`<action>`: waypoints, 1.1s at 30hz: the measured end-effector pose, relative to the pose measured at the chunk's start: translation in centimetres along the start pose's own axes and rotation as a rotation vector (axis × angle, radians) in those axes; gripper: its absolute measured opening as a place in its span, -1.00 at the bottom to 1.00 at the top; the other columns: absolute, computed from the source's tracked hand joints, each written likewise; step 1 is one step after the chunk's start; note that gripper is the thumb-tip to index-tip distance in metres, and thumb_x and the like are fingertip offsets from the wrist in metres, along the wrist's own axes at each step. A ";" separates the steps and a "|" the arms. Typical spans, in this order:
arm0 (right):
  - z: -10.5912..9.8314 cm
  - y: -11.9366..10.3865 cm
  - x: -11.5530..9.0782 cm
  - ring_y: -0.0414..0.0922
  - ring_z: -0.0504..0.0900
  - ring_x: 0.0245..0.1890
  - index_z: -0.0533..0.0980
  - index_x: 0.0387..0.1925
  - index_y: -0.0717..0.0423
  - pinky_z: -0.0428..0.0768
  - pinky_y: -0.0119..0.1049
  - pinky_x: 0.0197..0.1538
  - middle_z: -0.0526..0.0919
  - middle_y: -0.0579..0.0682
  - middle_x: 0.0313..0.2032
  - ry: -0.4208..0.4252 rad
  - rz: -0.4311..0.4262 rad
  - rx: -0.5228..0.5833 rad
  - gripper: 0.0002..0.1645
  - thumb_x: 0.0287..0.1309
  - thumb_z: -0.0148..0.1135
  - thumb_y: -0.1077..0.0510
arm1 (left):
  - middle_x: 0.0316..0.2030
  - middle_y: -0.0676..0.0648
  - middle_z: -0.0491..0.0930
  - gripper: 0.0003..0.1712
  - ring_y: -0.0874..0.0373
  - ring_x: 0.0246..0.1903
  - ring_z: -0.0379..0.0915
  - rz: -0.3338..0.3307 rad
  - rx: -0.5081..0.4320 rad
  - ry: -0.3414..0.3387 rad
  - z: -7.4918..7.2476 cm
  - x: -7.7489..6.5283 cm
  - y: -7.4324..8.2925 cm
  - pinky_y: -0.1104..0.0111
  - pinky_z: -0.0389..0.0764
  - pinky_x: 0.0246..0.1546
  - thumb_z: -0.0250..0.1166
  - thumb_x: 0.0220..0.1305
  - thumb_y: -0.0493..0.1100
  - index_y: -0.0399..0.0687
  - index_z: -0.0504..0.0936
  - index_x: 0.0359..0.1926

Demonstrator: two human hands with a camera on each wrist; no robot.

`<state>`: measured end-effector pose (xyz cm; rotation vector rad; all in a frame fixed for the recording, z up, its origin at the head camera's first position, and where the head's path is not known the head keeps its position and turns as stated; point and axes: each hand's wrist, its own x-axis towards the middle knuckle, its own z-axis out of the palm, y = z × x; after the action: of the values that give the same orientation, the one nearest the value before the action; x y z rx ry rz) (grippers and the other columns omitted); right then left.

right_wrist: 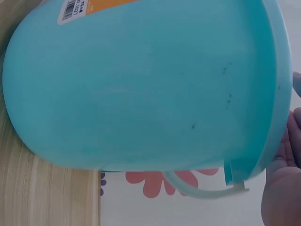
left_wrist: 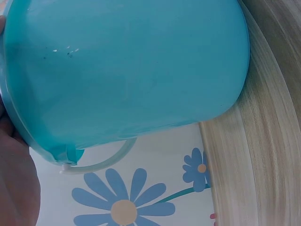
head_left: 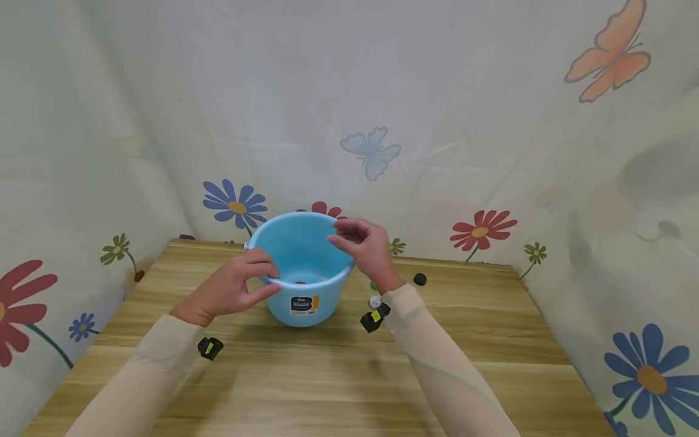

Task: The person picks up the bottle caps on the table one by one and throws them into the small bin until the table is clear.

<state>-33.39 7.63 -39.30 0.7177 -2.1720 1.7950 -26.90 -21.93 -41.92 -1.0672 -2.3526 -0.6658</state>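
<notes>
A light blue plastic bucket (head_left: 303,243) stands upright on the wooden table, its label (head_left: 304,305) facing me. My left hand (head_left: 240,285) grips the near left rim, fingers over the edge and thumb outside. At the right rim is my right hand (head_left: 366,249), its thumb and bent fingers apart over the bucket's opening with nothing visible between them. A bit of something red (head_left: 300,282) shows inside the bucket, mostly hidden by the front wall. The pale handle (left_wrist: 110,159) hangs behind the bucket in the left wrist view.
Right of the bucket lie a small white round piece (head_left: 375,301), a green one (head_left: 374,285) partly hidden by my hand, and a black disc (head_left: 420,279). Flowered cloth (head_left: 437,152) hangs behind the wooden table (head_left: 306,388) and along its sides.
</notes>
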 end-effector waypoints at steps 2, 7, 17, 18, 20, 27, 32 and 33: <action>-0.2 0.2 0.0 -0.07 0.70 -0.03 0.68 0.05 0.10 0.69 -0.31 0.10 0.74 0.14 0.03 0.016 -0.009 -0.006 -0.57 0.17 0.51 0.05 | -0.23 0.18 0.60 -0.78 0.26 -0.15 0.50 0.002 0.004 -0.001 0.0 0.0 -0.1 0.02 0.71 -0.06 0.59 0.09 -0.10 0.18 0.71 -0.28; -0.8 0.8 -0.4 -0.05 0.72 -0.04 0.67 0.05 0.18 0.69 -0.33 0.08 0.71 0.26 0.03 0.034 -0.023 0.018 -0.56 0.18 0.50 0.07 | -0.23 0.18 0.60 -0.78 0.26 -0.15 0.50 0.002 0.001 -0.001 0.0 -0.1 -0.2 0.03 0.72 -0.06 0.60 0.08 -0.10 0.18 0.71 -0.28; -2.8 2.7 -2.2 -0.06 0.72 -0.04 0.66 0.05 0.17 0.70 -0.35 0.03 0.74 0.14 0.00 0.077 0.009 0.001 -0.52 0.19 0.50 -0.01 | -0.23 0.18 0.60 -0.80 0.27 -0.15 0.50 0.000 0.007 -0.003 0.0 -0.3 -0.1 0.05 0.71 -0.05 0.58 0.10 -0.07 0.18 0.71 -0.28; -3.0 2.9 -2.3 -0.06 0.72 -0.04 0.66 0.04 0.17 0.70 -0.36 0.03 0.74 0.14 0.00 0.084 0.009 0.002 -0.53 0.19 0.50 -0.01 | -0.23 0.18 0.60 -0.80 0.27 -0.15 0.50 -0.001 0.006 -0.004 0.0 -0.4 -0.1 0.05 0.71 -0.05 0.58 0.10 -0.07 0.18 0.71 -0.28; -3.4 3.4 -2.6 -0.07 0.71 -0.03 0.67 0.03 0.16 0.70 -0.37 0.04 0.74 0.13 0.00 0.093 0.010 0.005 -0.54 0.19 0.50 -0.01 | -0.23 0.18 0.60 -0.80 0.27 -0.15 0.50 0.000 0.007 -0.003 0.1 -0.4 -0.1 0.04 0.71 -0.05 0.58 0.11 -0.07 0.18 0.71 -0.28; -4.4 4.8 -3.8 -0.10 0.71 -0.06 0.68 0.01 0.16 0.68 -0.42 0.02 0.73 0.12 -0.03 0.117 0.015 -0.003 -0.56 0.17 0.51 0.00 | -0.22 0.18 0.61 -0.79 0.25 -0.14 0.50 0.003 0.011 0.002 0.4 -0.7 -0.5 0.00 0.71 -0.03 0.58 0.10 -0.09 0.20 0.71 -0.27; -5.0 5.6 -4.5 -0.11 0.71 -0.08 0.68 0.00 0.15 0.68 -0.43 0.00 0.73 0.16 -0.03 0.129 0.019 -0.005 -0.56 0.17 0.52 -0.01 | -0.22 0.18 0.61 -0.78 0.25 -0.14 0.51 0.004 0.005 0.004 0.4 -0.8 -0.4 0.01 0.71 -0.03 0.58 0.10 -0.08 0.20 0.71 -0.27; -5.1 5.8 -4.7 -0.11 0.71 -0.08 0.68 0.01 0.17 0.68 -0.44 0.00 0.73 0.17 -0.02 0.130 0.020 -0.008 -0.55 0.17 0.51 0.00 | -0.22 0.18 0.61 -0.78 0.25 -0.14 0.51 0.005 0.005 0.005 0.4 -0.9 -0.4 0.01 0.71 -0.03 0.58 0.10 -0.07 0.20 0.71 -0.27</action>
<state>-32.99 14.29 -45.31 0.5626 -2.1073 1.7891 -26.80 -22.41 -42.82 -1.0674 -2.3456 -0.6595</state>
